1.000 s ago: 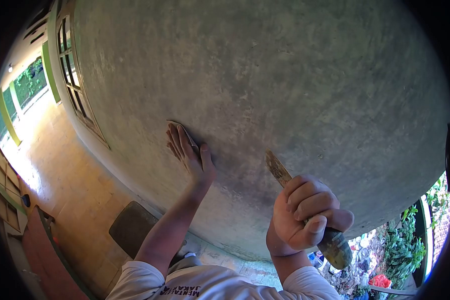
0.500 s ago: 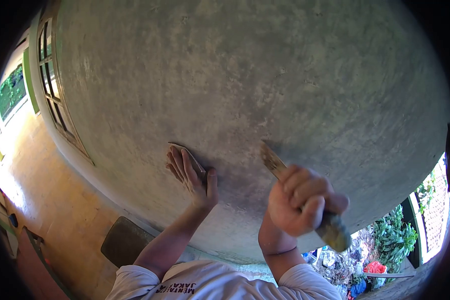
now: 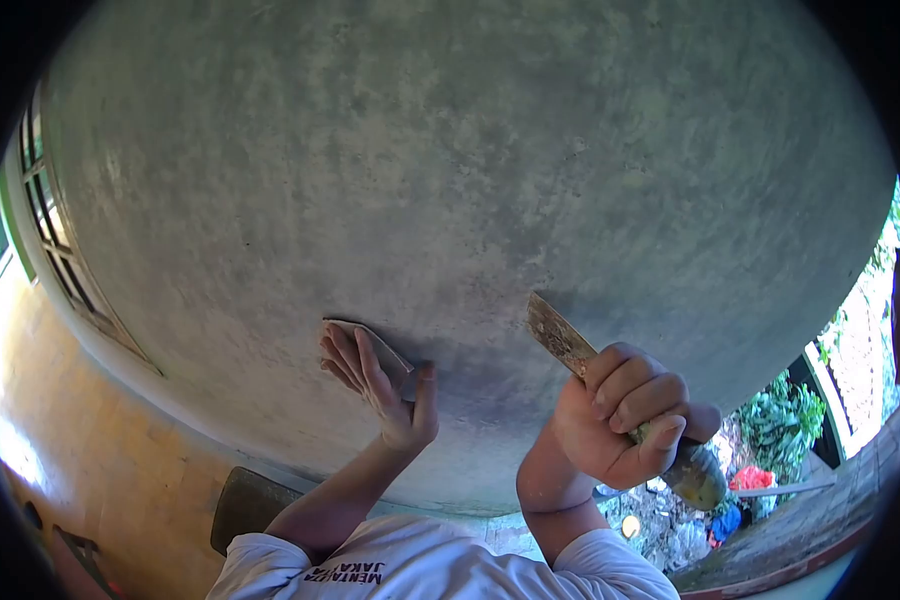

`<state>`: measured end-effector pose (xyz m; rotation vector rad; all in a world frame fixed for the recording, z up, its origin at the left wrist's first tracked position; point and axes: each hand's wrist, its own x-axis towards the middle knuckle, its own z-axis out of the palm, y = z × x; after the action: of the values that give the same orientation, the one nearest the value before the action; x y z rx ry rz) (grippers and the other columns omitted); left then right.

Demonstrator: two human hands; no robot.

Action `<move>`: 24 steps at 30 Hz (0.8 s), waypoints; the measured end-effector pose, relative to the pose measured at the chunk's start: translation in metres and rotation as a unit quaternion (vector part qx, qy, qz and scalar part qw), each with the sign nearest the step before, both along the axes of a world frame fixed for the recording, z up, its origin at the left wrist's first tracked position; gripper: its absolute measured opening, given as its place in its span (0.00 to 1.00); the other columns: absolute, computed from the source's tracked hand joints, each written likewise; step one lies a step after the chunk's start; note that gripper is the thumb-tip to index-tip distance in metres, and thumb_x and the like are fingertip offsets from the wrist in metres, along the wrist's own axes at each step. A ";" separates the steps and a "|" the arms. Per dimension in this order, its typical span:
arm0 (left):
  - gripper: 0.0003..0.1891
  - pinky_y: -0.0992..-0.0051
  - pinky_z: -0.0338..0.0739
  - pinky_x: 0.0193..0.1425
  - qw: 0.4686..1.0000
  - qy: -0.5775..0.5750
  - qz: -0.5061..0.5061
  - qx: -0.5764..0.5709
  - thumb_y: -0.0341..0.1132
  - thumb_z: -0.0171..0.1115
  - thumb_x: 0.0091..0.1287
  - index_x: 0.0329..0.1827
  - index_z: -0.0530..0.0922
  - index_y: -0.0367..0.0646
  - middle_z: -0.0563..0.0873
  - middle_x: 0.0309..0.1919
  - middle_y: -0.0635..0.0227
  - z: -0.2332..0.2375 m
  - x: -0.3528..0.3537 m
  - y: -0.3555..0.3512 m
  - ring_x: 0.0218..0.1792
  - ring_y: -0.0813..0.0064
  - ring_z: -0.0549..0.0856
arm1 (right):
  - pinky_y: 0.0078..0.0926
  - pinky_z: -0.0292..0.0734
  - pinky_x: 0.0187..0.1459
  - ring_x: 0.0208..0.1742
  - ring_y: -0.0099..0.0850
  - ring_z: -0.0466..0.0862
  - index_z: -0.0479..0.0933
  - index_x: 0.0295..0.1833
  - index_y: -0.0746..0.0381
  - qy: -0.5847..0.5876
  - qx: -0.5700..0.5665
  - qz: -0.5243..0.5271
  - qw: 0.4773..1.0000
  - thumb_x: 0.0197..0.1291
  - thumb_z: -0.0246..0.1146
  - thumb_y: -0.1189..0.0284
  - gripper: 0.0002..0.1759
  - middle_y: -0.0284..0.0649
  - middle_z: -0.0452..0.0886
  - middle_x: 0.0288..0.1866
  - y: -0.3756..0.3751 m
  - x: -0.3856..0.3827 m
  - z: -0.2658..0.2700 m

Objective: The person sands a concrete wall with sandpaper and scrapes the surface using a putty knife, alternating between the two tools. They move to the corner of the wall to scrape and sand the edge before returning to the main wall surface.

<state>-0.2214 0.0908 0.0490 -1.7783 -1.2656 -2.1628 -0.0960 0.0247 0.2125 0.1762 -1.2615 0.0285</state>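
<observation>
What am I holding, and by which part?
Your right hand grips a scraper by its handle. Your left hand, open, presses a thin sheet to the wall, fingers over its face.

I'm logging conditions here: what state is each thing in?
Scraper: held, blade stained.
Right hand: closed around the scraper's handle.
Thin sheet: slightly curved, under the left hand.
Left hand: open.
Wall: blotchy, marked.
Window: open or shut, can't tell.

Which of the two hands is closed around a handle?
The right hand, wrapped around the scraper; the left hand has its fingers extended over a thin sheet at the wall.
</observation>
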 end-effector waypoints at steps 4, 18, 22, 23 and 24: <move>0.43 0.43 0.18 0.71 0.999 0.001 -0.032 0.000 0.46 0.57 0.67 0.76 0.46 0.30 0.41 0.76 0.35 0.000 -0.004 -0.001 0.77 0.39 0.33 | 0.22 0.60 0.15 0.13 0.21 0.62 0.58 0.33 0.56 0.006 0.047 0.012 0.999 0.68 0.55 0.73 0.13 0.33 0.65 0.18 -0.020 0.003 -0.006; 0.45 0.41 0.15 0.69 0.996 0.015 -0.090 -0.010 0.43 0.57 0.65 0.76 0.43 0.29 0.37 0.76 0.35 -0.002 -0.012 -0.006 0.75 0.38 0.28 | 0.23 0.59 0.19 0.16 0.23 0.63 0.60 0.38 0.57 -0.037 0.001 0.024 0.999 0.71 0.50 0.72 0.08 0.34 0.65 0.20 -0.010 0.000 0.000; 0.46 0.41 0.14 0.68 0.996 0.034 -0.085 -0.018 0.42 0.58 0.65 0.76 0.42 0.29 0.35 0.75 0.34 0.000 -0.015 -0.007 0.75 0.38 0.26 | 0.23 0.60 0.20 0.17 0.23 0.64 0.60 0.38 0.57 -0.027 0.048 0.030 0.998 0.70 0.51 0.73 0.07 0.34 0.65 0.20 -0.020 -0.004 0.002; 0.46 0.41 0.14 0.68 0.995 0.045 -0.081 -0.023 0.42 0.58 0.65 0.76 0.41 0.28 0.34 0.75 0.34 0.002 -0.015 -0.008 0.75 0.38 0.26 | 0.23 0.60 0.20 0.17 0.23 0.64 0.60 0.38 0.57 -0.026 0.048 0.031 0.998 0.70 0.51 0.73 0.07 0.34 0.65 0.20 -0.015 -0.004 0.002; 0.46 0.41 0.13 0.68 0.995 0.056 -0.077 -0.028 0.42 0.59 0.65 0.76 0.40 0.28 0.33 0.75 0.34 0.003 -0.015 -0.010 0.75 0.38 0.25 | 0.23 0.60 0.18 0.16 0.23 0.63 0.60 0.36 0.57 -0.033 0.023 0.022 0.999 0.70 0.51 0.73 0.08 0.34 0.65 0.20 -0.006 -0.005 0.002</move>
<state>-0.2366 0.0813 0.0519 -2.0520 -1.2136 -2.0876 -0.1006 0.0191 0.2148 0.2434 -1.3242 0.0431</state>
